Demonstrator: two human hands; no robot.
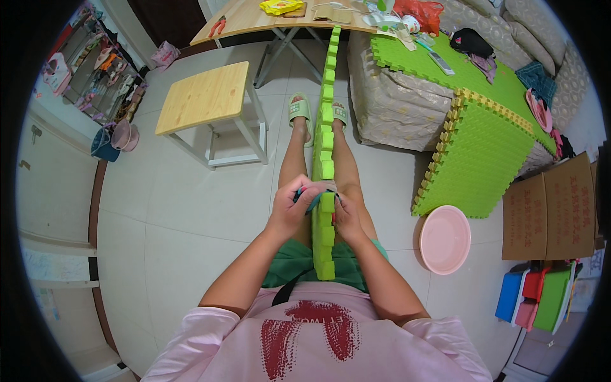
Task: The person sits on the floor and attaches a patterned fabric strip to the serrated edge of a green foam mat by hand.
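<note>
A green foam mat [327, 143] with notched, interlocking edges stands on edge between my legs, so I see mostly its narrow side. My left hand [291, 205] is closed at its left face, holding a small teal cloth-like thing [312, 200] against the mat. On the mat's other side, my right hand [347, 219] has its fingers curled in at the edge, level with the left. A pale strip crosses the mat's edge between the hands; I cannot make out what it is. The fingertips of both hands are partly hidden.
More green mats [484, 153] lean against and cover a sofa on the right. A pink basin [445, 240] and cardboard boxes [550, 210] stand nearby. A wooden-topped stool [203, 97] is ahead left, below a table [245, 18]. Shoe racks [95, 63] line the left wall.
</note>
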